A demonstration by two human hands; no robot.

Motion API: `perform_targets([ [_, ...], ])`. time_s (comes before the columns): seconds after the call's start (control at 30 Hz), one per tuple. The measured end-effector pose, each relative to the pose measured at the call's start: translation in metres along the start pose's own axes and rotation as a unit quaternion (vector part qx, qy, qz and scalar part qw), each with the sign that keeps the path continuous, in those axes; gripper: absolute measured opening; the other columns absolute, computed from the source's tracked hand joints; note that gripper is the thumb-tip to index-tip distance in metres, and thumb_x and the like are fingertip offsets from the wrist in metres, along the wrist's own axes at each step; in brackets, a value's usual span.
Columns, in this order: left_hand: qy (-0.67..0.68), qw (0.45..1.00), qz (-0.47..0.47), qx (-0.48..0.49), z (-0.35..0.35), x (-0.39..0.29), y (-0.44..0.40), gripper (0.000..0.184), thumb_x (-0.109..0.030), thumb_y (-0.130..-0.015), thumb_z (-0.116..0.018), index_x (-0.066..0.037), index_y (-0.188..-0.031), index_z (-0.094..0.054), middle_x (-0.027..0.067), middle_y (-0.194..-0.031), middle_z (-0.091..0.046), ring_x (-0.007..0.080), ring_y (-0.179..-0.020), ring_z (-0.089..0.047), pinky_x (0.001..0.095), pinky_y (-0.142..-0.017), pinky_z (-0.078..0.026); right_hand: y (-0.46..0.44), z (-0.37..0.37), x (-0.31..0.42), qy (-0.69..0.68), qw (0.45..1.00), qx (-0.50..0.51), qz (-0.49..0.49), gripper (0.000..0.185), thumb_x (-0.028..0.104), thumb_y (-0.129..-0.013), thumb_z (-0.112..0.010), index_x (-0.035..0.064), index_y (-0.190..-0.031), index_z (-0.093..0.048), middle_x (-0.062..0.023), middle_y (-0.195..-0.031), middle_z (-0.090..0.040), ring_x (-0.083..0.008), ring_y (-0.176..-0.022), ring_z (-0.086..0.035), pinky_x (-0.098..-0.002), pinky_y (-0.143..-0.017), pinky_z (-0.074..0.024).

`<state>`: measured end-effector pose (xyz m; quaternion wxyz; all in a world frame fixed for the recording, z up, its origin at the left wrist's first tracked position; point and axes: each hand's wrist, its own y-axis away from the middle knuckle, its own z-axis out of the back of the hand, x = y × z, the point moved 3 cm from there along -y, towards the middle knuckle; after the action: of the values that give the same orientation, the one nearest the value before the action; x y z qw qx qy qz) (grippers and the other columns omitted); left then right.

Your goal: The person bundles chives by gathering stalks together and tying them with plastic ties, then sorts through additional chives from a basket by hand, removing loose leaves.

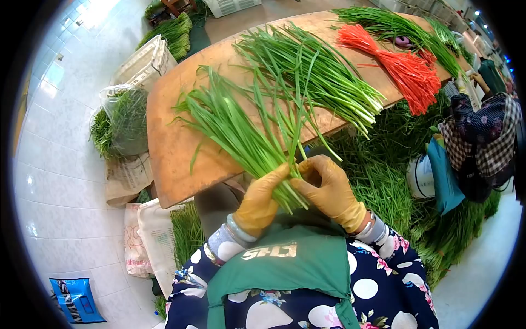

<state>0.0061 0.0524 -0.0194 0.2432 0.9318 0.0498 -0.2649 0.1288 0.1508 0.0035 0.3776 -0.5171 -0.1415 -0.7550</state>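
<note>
My left hand (259,202), in a yellow glove, is wrapped round the lower stems of a bunch of long green leafy stalks (235,131). The pale cut ends stick out below it, and the leaves lie over the wooden table. Beside it my right hand (331,189), also gloved, is pinched at the edge of the bunch, with thumb and fingertips on a stalk. A larger pile of green stalks (312,71) rests on the table beyond my hands. Farther right lies a bundle of red ties (402,71), narrowed at its middle.
The wooden table (170,148) has a curved left edge. Loose greens (383,164) cover the floor at right, near a white bucket (421,176). A co-worker (482,131) is at the far right. At left are a plastic bag of greens (126,118) and a white crate (142,63).
</note>
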Motion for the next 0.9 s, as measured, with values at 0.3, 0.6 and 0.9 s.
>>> perform_targets([
  [0.3, 0.015, 0.998, -0.028, -0.054, -0.011, 0.004, -0.004, 0.020, -0.011, -0.090, -0.064, -0.002, -0.107, -0.065, 0.0080, -0.098, -0.069, 0.0163, -0.085, -0.067, 0.0297, -0.077, -0.056, 0.012, -0.011, -0.013, -0.324, 0.935, -0.038, -0.136, 0.017, 0.007, -0.083, -0.069, 0.0033, -0.097, -0.060, -0.0025, -0.089, -0.058, -0.0127, -0.081, -0.058, -0.0269, -0.074, -0.0465],
  [0.6, 0.108, 0.993, -0.025, -0.047, 0.008, -0.002, -0.008, 0.019, -0.012, -0.091, -0.061, -0.003, -0.108, -0.064, 0.0093, -0.106, -0.067, 0.0229, -0.097, -0.065, 0.0382, -0.088, -0.053, 0.083, 0.105, -0.032, -0.211, 0.955, -0.182, -0.104, 0.011, 0.008, -0.092, -0.057, 0.0036, -0.102, -0.059, -0.0038, -0.088, -0.059, -0.0102, -0.072, -0.055, -0.0235, -0.066, -0.0462],
  [0.9, 0.157, 0.981, 0.013, 0.116, 0.003, -0.014, -0.003, 0.041, -0.018, -0.096, -0.052, 0.003, -0.130, -0.044, 0.0007, -0.076, -0.049, 0.0164, -0.073, -0.053, 0.0429, -0.085, -0.050, 0.033, 0.101, -0.029, 0.275, 0.960, -0.050, 0.014, 0.044, 0.027, -0.088, -0.063, 0.0075, -0.126, -0.055, -0.0144, -0.098, -0.064, -0.0309, -0.089, -0.062, -0.0370, -0.075, -0.0504],
])
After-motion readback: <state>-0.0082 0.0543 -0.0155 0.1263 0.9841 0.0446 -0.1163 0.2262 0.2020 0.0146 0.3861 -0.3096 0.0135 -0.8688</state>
